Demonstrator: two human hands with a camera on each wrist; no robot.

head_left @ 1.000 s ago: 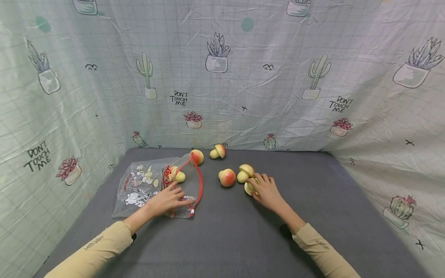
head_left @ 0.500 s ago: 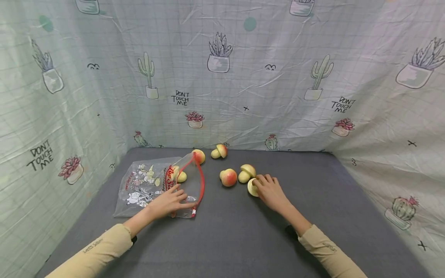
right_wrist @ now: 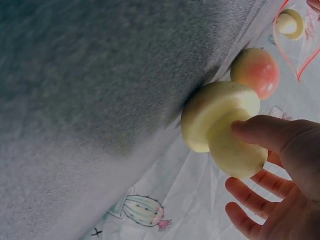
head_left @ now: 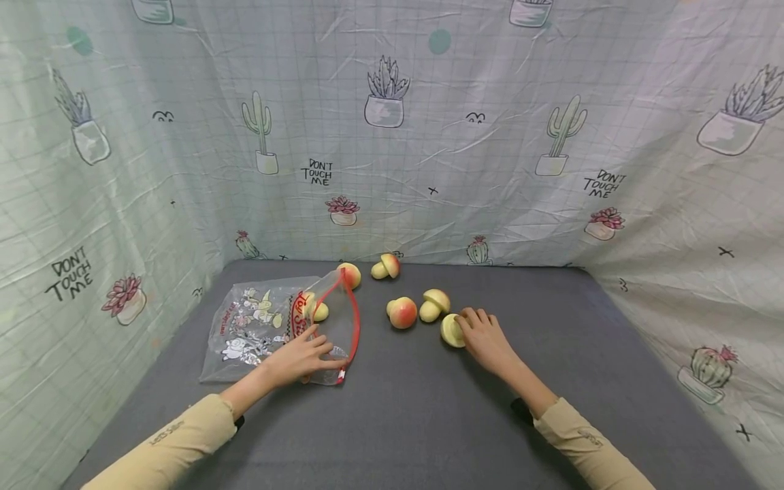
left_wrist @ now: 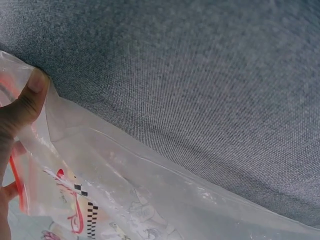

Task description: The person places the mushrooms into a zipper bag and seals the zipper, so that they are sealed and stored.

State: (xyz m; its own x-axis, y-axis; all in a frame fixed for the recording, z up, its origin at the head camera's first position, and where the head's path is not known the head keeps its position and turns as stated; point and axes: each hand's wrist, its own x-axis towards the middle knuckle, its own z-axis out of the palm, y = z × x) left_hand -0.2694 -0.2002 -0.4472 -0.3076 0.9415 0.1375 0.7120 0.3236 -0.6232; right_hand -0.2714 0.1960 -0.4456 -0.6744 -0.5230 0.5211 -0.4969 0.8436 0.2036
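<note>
In the head view, my left hand (head_left: 300, 358) touches the mouth of a clear plastic drawstring bag (head_left: 245, 327) with a red edge. Its thumb and fingers are spread; the left wrist view has the thumb against the plastic. One mushroom (head_left: 319, 312) shows through the bag's plastic. My right hand (head_left: 486, 340) pinches the stem of a pale yellow mushroom (right_wrist: 220, 117): the right wrist view has the thumb on the stem and a finger behind it. The mushroom's cap is at the dark cloth. Two similar mushrooms, one red-capped (head_left: 403, 313) and one yellowish (head_left: 434, 305), lie to its left.
Farther back on the dark grey tabletop (head_left: 392, 422) lie a mushroom (head_left: 386, 266) and a round red-yellow piece (head_left: 350, 275) by the bag's mouth. A curtain (head_left: 392, 170) printed with potted cacti encloses the back and sides.
My right hand has moved to the right, and the mushroom it holds has shifted right and turned so more of it shows. The left hand and bag stay nearly still.
</note>
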